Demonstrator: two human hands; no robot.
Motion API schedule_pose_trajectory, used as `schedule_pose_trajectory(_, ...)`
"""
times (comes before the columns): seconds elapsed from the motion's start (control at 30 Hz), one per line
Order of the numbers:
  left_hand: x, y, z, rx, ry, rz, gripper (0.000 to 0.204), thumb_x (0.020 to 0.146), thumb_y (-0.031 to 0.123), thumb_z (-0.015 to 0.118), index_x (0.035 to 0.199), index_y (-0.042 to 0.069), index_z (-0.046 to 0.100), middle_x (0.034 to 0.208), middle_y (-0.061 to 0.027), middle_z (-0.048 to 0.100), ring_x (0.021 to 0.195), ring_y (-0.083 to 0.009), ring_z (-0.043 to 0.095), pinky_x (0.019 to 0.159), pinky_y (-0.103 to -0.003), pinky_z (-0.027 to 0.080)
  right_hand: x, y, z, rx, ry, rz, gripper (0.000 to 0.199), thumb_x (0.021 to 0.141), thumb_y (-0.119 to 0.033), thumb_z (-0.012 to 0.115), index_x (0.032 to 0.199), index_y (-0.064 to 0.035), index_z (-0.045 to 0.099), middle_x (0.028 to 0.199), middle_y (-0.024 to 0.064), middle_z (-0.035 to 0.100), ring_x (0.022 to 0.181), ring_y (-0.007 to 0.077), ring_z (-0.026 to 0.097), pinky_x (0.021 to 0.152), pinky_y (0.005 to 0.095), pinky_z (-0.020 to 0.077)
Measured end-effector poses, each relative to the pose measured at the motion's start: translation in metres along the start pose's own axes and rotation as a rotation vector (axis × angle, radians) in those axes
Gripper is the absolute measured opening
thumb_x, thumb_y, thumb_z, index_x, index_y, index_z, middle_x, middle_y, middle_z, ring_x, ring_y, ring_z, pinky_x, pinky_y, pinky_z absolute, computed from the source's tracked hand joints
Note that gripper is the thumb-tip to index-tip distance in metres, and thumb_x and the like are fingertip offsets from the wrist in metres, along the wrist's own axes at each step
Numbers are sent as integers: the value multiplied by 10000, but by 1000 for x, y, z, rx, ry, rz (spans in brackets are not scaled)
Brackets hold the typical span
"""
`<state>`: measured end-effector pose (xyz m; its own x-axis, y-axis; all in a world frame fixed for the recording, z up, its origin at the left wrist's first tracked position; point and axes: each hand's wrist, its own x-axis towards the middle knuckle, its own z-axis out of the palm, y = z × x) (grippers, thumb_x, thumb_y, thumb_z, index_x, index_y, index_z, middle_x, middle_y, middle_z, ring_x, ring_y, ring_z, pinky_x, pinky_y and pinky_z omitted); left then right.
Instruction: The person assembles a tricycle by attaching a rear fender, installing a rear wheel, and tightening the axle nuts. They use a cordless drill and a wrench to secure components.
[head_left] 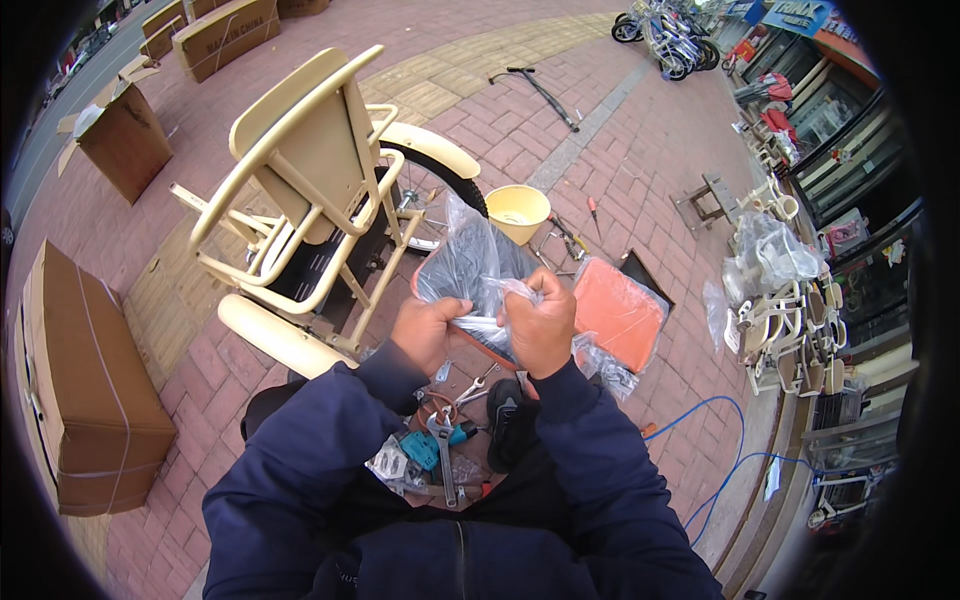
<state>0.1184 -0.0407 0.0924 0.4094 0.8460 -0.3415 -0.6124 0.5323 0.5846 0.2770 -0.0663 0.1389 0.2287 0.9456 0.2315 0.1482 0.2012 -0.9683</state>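
A seat cushion (455, 268) with a dark face and orange edges is held in front of me, wrapped in a clear plastic bag (492, 240). My left hand (424, 328) grips its near left corner, thumb on top. Bunched film from the bag is closed in the fist of my right hand (543, 322), over the cushion's right side. Just right of it, a second orange cushion (622, 312) lies on the paving, also in clear plastic. A cream tricycle frame (330, 225) with a seat back stands to the left.
An adjustable wrench (442, 455) and a teal power tool (420, 450) lie between my feet. Beyond the cushion sit a yellow bucket (519, 208) and a floor pump (545, 95). Cardboard boxes (95, 390) stand left; a blue hose (735, 430) and stacked cream parts (795, 335) are right.
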Motion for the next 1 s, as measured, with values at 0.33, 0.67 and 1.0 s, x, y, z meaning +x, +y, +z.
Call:
schedule_pose_trajectory(0.33,-33,10,16,1054,-166,770,649,843,106,747,1437,64,491,1297,-172,635,1175,-320,640,961,-379,504,33,-6,-10,-15,261,370,163,905,-148,607,877,12,609,696,68,629,674,164,634,586,340,478)
schedule_pose_trajectory(0.67,-9,10,-7,553,-2,-345,777,1014,569,463,1495,-21,303,1354,-256,537,1217,-383,578,869,-479,563,27,-12,-38,811,95,473,104,959,-124,553,870,-74,537,705,23,545,538,116,475,501,272,408)
schedule_pose_trajectory(1.0,-19,-7,12,239,-229,-516,885,958,725,374,1472,6,336,1350,-237,543,1180,-421,596,850,-577,573,4,-9,-7,994,-66,302,178,960,-98,596,832,-109,471,694,31,519,528,130,465,480,281,377)
